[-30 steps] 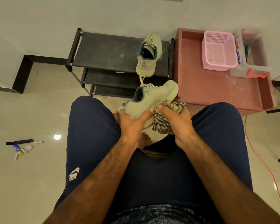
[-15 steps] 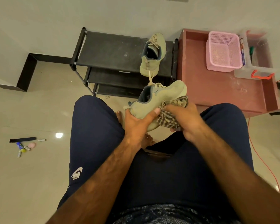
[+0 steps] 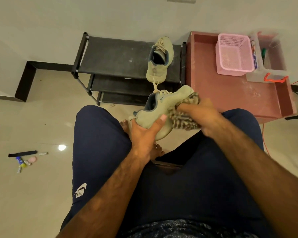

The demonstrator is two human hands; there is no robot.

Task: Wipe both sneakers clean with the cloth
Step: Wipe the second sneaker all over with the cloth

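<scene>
- Here, mid-frame, the held sneaker (image 3: 162,110) is heel-gripped by the left hand (image 3: 143,133), seemingly to steady it.
- The right hand (image 3: 201,115) presses bunched cloth (image 3: 184,121) against its side.
- Above, the second sneaker (image 3: 159,59) waits on the rack (image 3: 119,57).

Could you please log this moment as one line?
left hand: holds sneaker; right hand: cloth against its side; other sneaker: on rack

The wall (image 3: 110,14) is plain and pale, with a black skirting (image 3: 25,79) at its foot. The floor (image 3: 33,194) is of glossy beige tiles and shows 1 bright round spot of light (image 3: 62,147). A black rack (image 3: 113,55) with 3 shelves stands against the wall, and just beside it a reddish table (image 3: 230,97) with raised edges.
</scene>
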